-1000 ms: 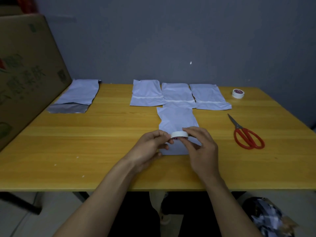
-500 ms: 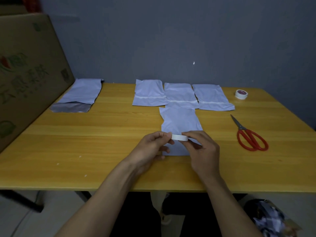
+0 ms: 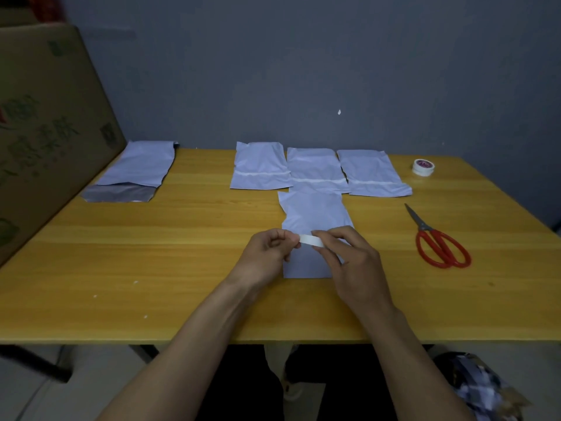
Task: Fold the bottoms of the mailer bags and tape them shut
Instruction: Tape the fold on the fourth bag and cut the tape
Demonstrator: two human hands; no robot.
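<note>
A pale mailer bag (image 3: 315,214) lies flat in the middle of the wooden table (image 3: 151,262), its near part under my hands. Just above it, my left hand (image 3: 267,253) and my right hand (image 3: 355,262) both grip a white tape roll (image 3: 311,240) held edge-on between the fingertips. Three mailer bags with white tape strips across them lie side by side behind it: left (image 3: 259,170), middle (image 3: 315,170), right (image 3: 372,174). A further bag (image 3: 136,168) lies at the far left, its grey inner flap showing.
Red-handled scissors (image 3: 437,241) lie to the right of my hands. A second tape roll (image 3: 423,167) sits at the far right back. A large cardboard box (image 3: 45,126) leans along the table's left side. A grey wall stands behind the table.
The roll has tipped from flat to edge-on between my fingers, and both hands have shifted slightly. The bags, scissors and second roll stay where they were.
</note>
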